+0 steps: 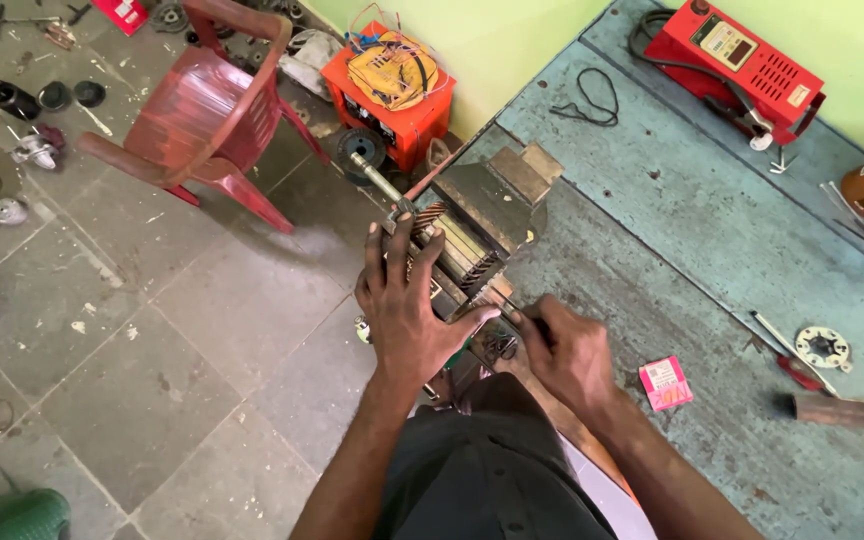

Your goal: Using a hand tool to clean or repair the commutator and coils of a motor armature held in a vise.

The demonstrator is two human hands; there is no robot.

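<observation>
Vise (487,215) under left hand (407,315); red chair (207,115), pink packet (665,383) nearby.

Repair workshop: bench vise (487,215), red welding machine (389,90), scattered floor parts (12,100).

Grey tiled floor (202,330), green wall (492,40), red plastic chair (207,110)

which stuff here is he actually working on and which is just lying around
In hand:
left hand flat on the vise
right hand gripping a thin tool
metal part by the fingers

Lying about:
red chair
orange box
red meter
pink packet
round flange
wood block
</observation>
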